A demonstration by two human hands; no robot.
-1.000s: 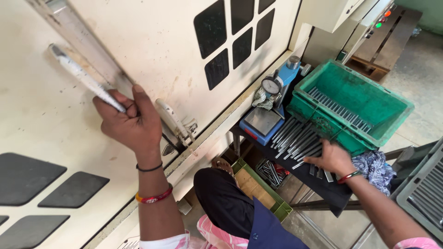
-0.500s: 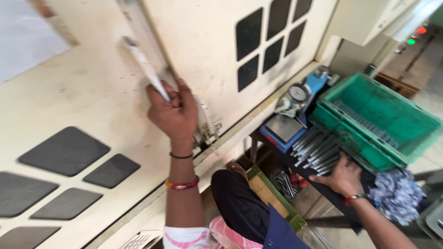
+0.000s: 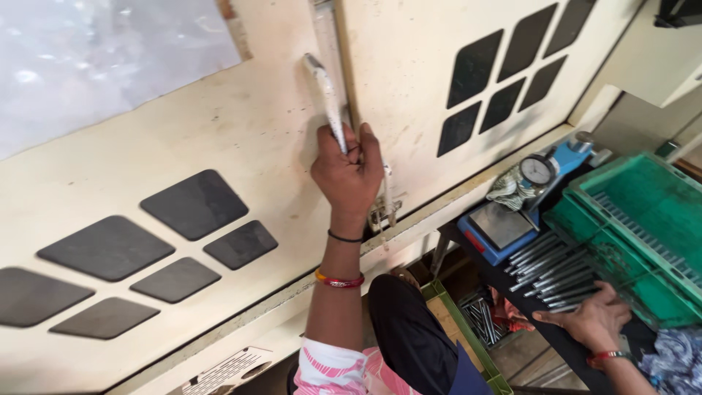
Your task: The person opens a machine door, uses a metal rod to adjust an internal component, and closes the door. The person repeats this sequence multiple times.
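My left hand (image 3: 348,178) grips the lower end of a long white door handle (image 3: 326,93) on a cream machine door (image 3: 241,146) with dark diamond-shaped panels. A latch bracket (image 3: 385,211) sits just below the hand. My right hand (image 3: 591,320) rests flat on a dark work table (image 3: 556,336), fingers spread beside a row of several grey metal rods (image 3: 545,267). It holds nothing.
A green plastic crate (image 3: 643,227) stands at the right of the table. A dial gauge on a blue stand (image 3: 537,172) sits behind a blue and grey block (image 3: 497,230). Under the table is a green bin with metal parts (image 3: 475,318). A patterned cloth (image 3: 669,362) lies at the bottom right.
The view has swung left and upward along the door. My left hand still holds the handle. My right hand stays by the rods on the table.
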